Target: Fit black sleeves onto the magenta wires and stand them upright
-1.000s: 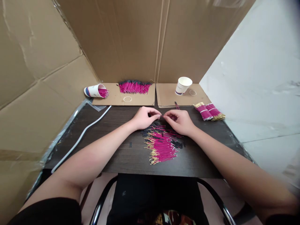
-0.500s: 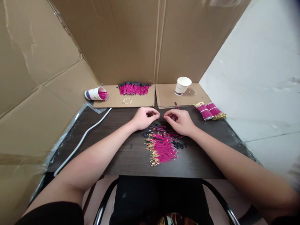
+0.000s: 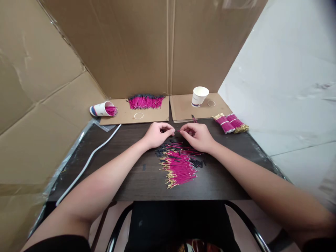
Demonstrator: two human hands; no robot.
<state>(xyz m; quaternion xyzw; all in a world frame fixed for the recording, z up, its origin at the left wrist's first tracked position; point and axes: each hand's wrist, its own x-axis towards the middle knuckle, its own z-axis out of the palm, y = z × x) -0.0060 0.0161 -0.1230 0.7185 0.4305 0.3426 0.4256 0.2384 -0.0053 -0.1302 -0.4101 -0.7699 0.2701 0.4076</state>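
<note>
— Where is the wire she is working on?

— Between the two hands, just beyond the loose heap; the left hand [image 3: 157, 134] and the right hand [image 3: 197, 136] meet fingertip to fingertip, and a single magenta wire [image 3: 177, 131] bridges the small gap; its long axis runs left to right, across the person, roughly level with the table.

— Who has hold of it?

— The right hand, as far as I can see; its thumb and forefinger are pinched together on the wire's right end; the left hand's fingers are closed at the other end (on something too small to make out, perhaps one of the black sleeves, I cannot tell); neither hand is nearer, both touch it.

— And the supply?

— The pile of magenta wires [image 3: 180, 167] with gold terminals lies just nearer the person than the hands, with short black sleeves [image 3: 197, 162] scattered through it; two banded bundles [image 3: 230, 123] sit well to the right.

— The surface?

— A dark wood-grain table [image 3: 131, 175]; at its far edge lie cardboard flaps [image 3: 154, 112] carrying a row of finished wires [image 3: 145, 102], a tipped paper cup [image 3: 101, 109], an upright paper cup [image 3: 198, 96]; cardboard walls close in the booth.
</note>
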